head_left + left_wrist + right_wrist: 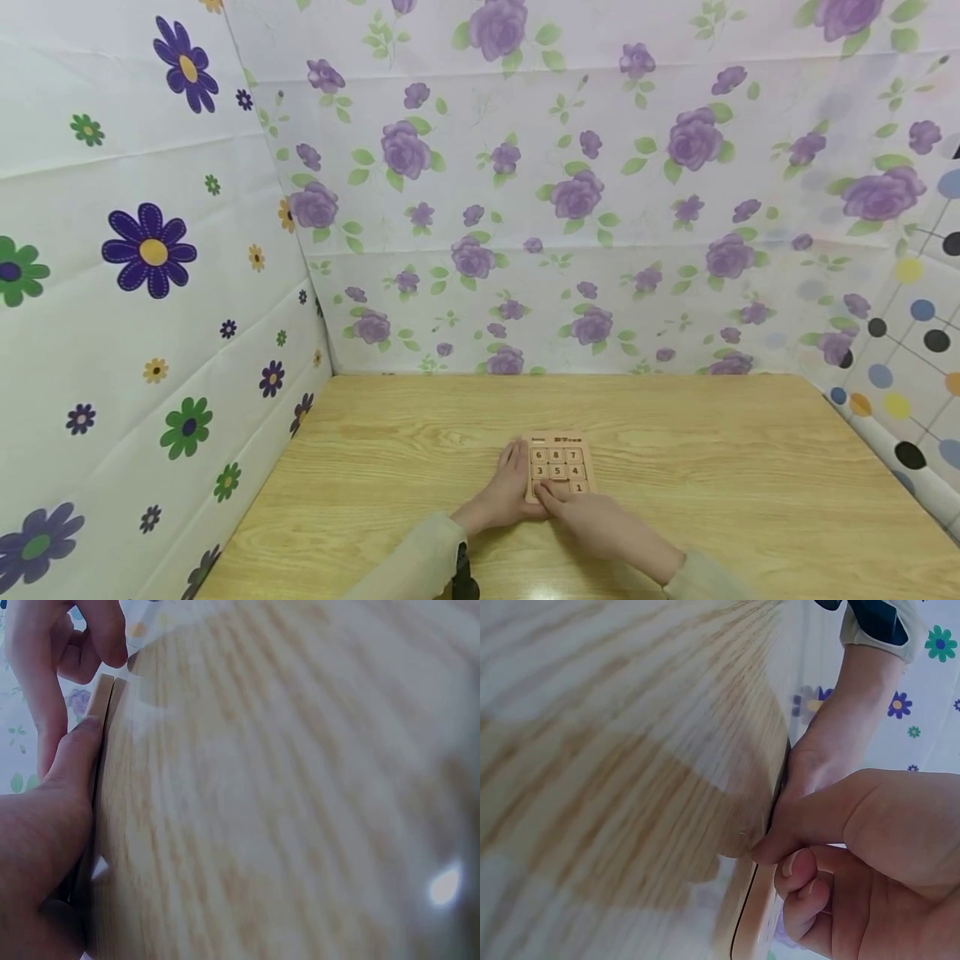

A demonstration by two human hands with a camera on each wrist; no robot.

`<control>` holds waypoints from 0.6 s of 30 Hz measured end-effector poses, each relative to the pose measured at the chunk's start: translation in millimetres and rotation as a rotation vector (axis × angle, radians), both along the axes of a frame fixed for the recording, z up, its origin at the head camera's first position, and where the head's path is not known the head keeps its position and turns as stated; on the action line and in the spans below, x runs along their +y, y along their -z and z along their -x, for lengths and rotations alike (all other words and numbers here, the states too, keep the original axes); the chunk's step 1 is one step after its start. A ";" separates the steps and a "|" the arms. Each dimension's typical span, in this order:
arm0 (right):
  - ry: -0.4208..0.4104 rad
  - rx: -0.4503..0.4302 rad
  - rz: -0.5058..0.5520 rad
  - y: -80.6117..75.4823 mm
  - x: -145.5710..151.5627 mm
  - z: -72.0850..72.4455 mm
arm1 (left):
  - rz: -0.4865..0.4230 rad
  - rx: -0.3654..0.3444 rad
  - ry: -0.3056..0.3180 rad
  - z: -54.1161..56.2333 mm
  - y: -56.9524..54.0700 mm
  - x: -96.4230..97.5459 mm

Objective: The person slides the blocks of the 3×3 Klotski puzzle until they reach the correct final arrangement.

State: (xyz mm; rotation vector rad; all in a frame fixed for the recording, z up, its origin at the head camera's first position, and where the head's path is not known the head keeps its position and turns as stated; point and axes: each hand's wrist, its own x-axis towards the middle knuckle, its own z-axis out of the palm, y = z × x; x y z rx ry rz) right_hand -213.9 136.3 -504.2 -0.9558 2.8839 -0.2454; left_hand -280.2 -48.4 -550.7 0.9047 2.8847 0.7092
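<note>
A wooden sliding number puzzle (566,455) lies flat on the table in the head view. Its tiles read 6, 8, 7, then 3, 5, 4, with a 1 at the lower right; fingers cover the lower-left part. My left hand (507,493) holds the board, fingers along its left side and thumb by the near edge. From the right, my right hand (592,521) touches the bottom row with an extended finger. In the right wrist view, other fingers (802,896) of that hand are curled in. Only the board's side (759,915) shows there.
The wood-grain table (405,442) spreads around the board. Behind it hangs a purple-rose cloth (525,208); a daisy-print cloth (187,333) stands at the left and a dotted one (900,375) at the right. A black strap (462,562) is at the left sleeve.
</note>
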 end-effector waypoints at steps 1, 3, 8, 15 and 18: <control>0.003 -0.001 -0.004 0.4 -0.4 0.3 | 0.002 -0.010 -0.003 0.1 -0.5 0.4; 0.006 -0.011 0.002 0.4 -1.3 0.5 | 0.002 -0.022 -0.003 0.3 -1.2 0.9; 0.007 -0.036 0.005 -3.7 -2.1 -0.4 | 0.018 -0.014 0.004 1.0 -1.6 2.0; 0.015 -0.057 -0.016 -4.2 -0.3 0.5 | -0.010 -0.033 -0.007 0.9 -0.4 1.9; 0.011 -0.037 -0.042 -4.2 0.9 0.8 | -0.006 -0.033 -0.008 0.6 -0.8 2.1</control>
